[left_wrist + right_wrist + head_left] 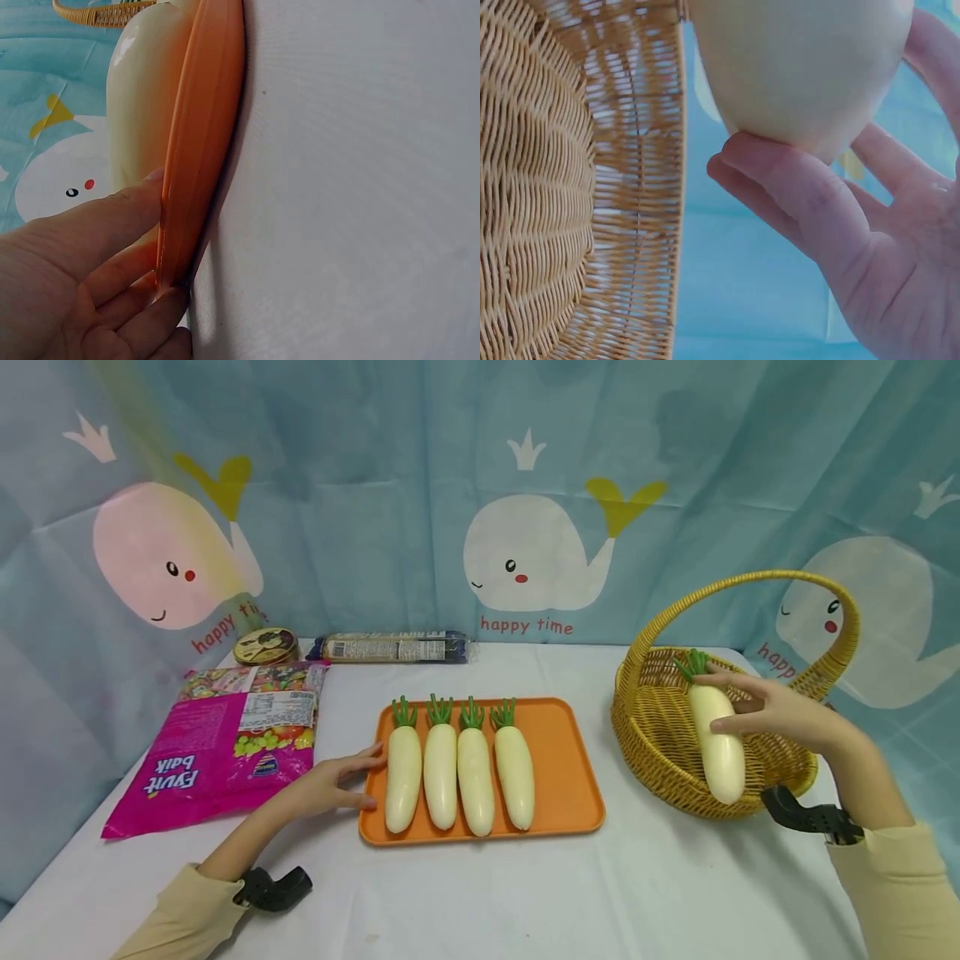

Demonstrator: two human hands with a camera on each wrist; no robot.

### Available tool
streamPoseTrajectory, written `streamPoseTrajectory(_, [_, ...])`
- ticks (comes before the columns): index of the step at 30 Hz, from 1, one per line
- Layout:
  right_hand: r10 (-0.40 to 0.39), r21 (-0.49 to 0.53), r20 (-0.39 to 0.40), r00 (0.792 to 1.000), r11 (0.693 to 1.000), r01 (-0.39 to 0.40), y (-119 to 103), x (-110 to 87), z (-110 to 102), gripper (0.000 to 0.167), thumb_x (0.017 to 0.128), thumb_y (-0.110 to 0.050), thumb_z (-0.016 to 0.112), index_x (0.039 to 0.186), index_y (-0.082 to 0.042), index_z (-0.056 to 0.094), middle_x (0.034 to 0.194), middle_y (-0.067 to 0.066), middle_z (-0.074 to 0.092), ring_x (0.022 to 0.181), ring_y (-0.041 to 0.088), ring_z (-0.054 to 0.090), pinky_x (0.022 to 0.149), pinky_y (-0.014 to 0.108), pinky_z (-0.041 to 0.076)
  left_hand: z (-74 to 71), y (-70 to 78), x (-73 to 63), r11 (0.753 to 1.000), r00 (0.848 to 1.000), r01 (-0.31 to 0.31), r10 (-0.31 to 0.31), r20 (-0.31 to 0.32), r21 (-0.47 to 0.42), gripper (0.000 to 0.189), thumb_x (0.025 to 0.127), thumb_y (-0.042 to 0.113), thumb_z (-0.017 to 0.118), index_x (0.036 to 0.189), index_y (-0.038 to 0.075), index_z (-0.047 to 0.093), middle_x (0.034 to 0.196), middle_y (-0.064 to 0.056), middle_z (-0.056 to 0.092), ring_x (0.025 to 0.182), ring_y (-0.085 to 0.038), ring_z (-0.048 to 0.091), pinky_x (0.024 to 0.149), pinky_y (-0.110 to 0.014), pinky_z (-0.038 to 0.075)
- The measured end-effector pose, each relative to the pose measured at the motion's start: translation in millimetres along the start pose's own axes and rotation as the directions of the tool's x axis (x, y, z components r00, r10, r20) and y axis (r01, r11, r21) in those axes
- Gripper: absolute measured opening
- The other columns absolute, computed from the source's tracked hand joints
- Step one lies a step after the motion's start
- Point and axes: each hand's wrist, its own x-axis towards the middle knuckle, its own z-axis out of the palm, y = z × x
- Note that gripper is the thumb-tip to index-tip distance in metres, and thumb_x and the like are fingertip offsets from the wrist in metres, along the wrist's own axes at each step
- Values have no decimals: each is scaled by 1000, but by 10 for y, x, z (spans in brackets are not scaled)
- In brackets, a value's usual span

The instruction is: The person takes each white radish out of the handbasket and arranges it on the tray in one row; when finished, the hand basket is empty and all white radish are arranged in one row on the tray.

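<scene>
In the head view my right hand (765, 710) holds a white radish (723, 764) with a green top over the wicker basket (656, 760). Thumb and fingers sit on opposite sides of it, and the right wrist view has the radish (802, 67) beside the basket wall (641, 225). My left hand (333, 785) grips the left edge of an orange tray (566, 768), thumb and fingers at its rim (195, 150). Several white radishes (440, 777) lie side by side on the tray, tops pointing away from me.
Left of the tray lies a pink fruit candy bag (217, 743). Behind it are a round tin (266, 646) and a long wrapped package (390, 647). The basket's tall handle (750, 578) arches above its opening. A blue whale-print curtain (367, 527) hangs behind the white table (450, 902).
</scene>
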Motion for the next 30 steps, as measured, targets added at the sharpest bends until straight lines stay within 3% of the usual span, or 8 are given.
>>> streamPoseTrajectory(3, [-17,0,-14,1000,1000,17,-45,-66,75,61,85,-15,62,139,-14,34,149,9,4,118,46,32,87,56,35,10,-2,2,1000,1000,-2,2,1,-2,63,80,23,68,128,-8,43,140,-26,22,126,-43,20,98,-52,25])
streamPoseTrajectory(5, [-60,12,-20,998,998,61,-72,-129,151,60,85,-11,62,138,-12,34,149,6,6,120,41,34,89,42,40,14,4,6,1000,1000,1,-1,3,-3,63,80,23,68,128,-7,43,140,-26,22,126,-42,20,98,-52,25])
streamPoseTrajectory(8, [-152,69,-8,988,986,152,-100,-220,274,60,84,-3,61,138,-9,35,149,3,8,119,19,40,82,24,44,12,16,13,1000,1000,-5,5,6,-3,62,80,23,68,129,-7,43,140,-25,23,126,-42,21,97,-51,26])
streamPoseTrajectory(12, [-252,202,61,966,951,236,-142,-266,406,59,83,6,57,136,-3,35,149,6,5,111,6,46,76,30,49,5,11,11,1000,1000,-13,13,1,12,63,80,23,68,128,-7,43,140,-25,24,126,-41,22,97,-51,26])
streamPoseTrajectory(17, [-294,260,105,950,930,259,-195,-277,511,59,82,8,57,135,-3,36,149,1,6,106,15,52,72,37,51,-8,3,-1,999,1000,-18,18,-5,27,63,79,24,69,128,-8,43,140,-25,23,126,-42,22,97,-51,26])
streamPoseTrajectory(25, [-433,234,162,887,890,392,-321,-198,677,61,78,9,62,134,0,38,148,12,8,122,11,36,86,30,45,-26,15,-7,1000,1000,-15,15,0,18,63,79,23,68,129,-7,42,140,-25,23,126,-41,21,98,-51,26])
streamPoseTrajectory(27, [-426,230,163,890,894,386,-375,-135,738,61,78,7,64,133,-1,40,148,14,8,122,14,37,86,31,45,-22,15,-7,1000,1000,-16,16,0,19,63,80,23,68,128,-7,43,140,-25,23,126,-41,21,98,-51,25])
streamPoseTrajectory(30, [-373,266,160,914,908,324,-438,-10,850,59,79,2,64,134,-4,40,148,11,6,118,26,41,83,36,47,-6,8,-7,1000,1000,-17,17,0,21,62,80,23,68,128,-7,43,140,-25,23,126,-42,21,98,-51,25])
